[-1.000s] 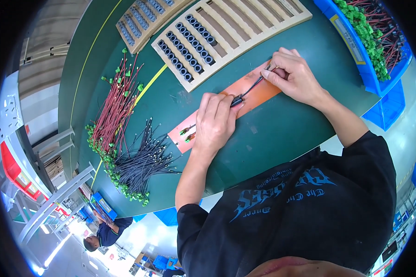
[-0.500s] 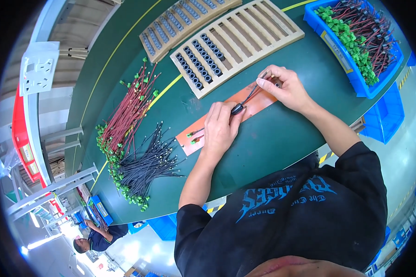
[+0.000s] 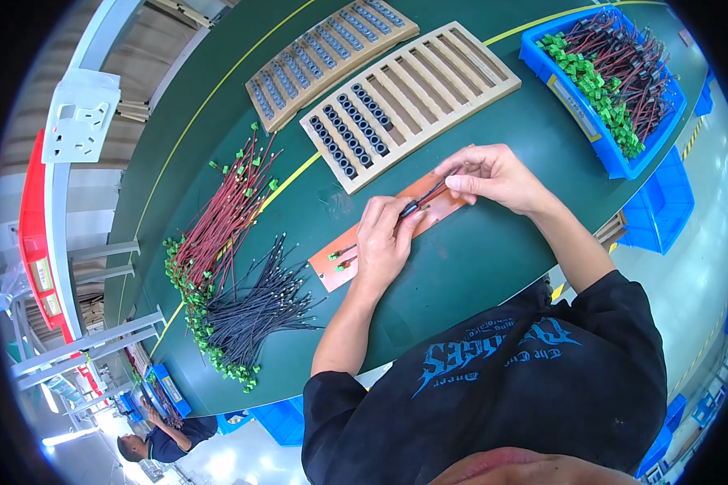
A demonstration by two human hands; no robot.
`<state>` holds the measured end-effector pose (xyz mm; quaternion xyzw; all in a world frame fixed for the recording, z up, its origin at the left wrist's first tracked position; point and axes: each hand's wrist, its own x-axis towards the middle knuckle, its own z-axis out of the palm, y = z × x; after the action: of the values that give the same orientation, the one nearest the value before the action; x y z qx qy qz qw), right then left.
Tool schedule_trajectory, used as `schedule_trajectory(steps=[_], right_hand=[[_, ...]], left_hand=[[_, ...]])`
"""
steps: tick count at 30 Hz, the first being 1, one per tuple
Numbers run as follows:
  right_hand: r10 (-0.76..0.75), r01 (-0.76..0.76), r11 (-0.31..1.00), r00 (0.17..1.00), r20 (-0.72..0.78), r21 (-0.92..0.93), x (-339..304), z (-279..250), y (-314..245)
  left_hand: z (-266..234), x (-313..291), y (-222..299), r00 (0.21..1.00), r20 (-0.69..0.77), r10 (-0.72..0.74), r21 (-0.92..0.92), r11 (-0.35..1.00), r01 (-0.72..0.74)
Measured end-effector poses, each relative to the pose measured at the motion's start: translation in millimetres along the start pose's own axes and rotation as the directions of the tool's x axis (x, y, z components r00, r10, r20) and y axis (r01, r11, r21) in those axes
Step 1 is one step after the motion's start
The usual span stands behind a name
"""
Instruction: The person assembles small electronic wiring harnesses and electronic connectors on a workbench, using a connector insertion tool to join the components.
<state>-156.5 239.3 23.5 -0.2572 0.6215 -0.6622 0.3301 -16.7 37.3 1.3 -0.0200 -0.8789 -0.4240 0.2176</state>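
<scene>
My left hand (image 3: 383, 241) is closed round a pair of wires and a small black cylindrical connector (image 3: 410, 208), which pokes out past its thumb and forefinger. Below the wrist side of that hand, the wires' green end pieces (image 3: 341, 265) lie over an orange strip (image 3: 328, 272). To the right, my right hand (image 3: 493, 179) pinches the red and black wires (image 3: 437, 192) that run out of the connector. Its fingers partly hide the wire tips. Both hands are just above the orange strip.
Left of my hands lie a bundle of red wires (image 3: 226, 212) and a bundle of black wires (image 3: 263, 305), with green ends. Beyond is a wooden rack (image 3: 408, 133) partly filled with black connectors, and another rack (image 3: 295, 73). A blue bin (image 3: 611, 153) holds finished-looking wires. A person (image 3: 166, 436) sits far left.
My right hand has come a little nearer to my left hand, its fingers still on the wires. The left hand keeps its hold on the connector. The whole view has shifted slightly.
</scene>
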Motion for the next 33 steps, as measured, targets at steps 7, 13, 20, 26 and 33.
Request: schedule_trajectory(steps=[7,13,20,26,33], right_hand=[[0.151,-0.142,0.975,0.988,-0.044,0.170,2,22,11],[0.096,-0.083,0.974,0.994,-0.049,0.213,4,29,1],[-0.120,0.120,0.993,0.993,-0.006,-0.007,8,35,14],[0.171,-0.146,0.906,0.985,-0.028,0.397,9,26,17],[0.238,-0.214,0.931,0.970,-0.047,0.297,14,28,11]], left_hand=[[-2,6,2,1.000,0.008,0.026,-0.069,0.997,-0.025],[-5,4,-2,1.000,-0.003,-0.008,-0.020,1.000,0.007],[-7,4,-1,0.999,0.039,0.035,0.030,0.999,-0.036],[-2,9,4,0.994,0.082,-0.065,0.024,0.998,0.063],[11,9,2,0.995,0.053,0.081,0.248,0.964,-0.091]])
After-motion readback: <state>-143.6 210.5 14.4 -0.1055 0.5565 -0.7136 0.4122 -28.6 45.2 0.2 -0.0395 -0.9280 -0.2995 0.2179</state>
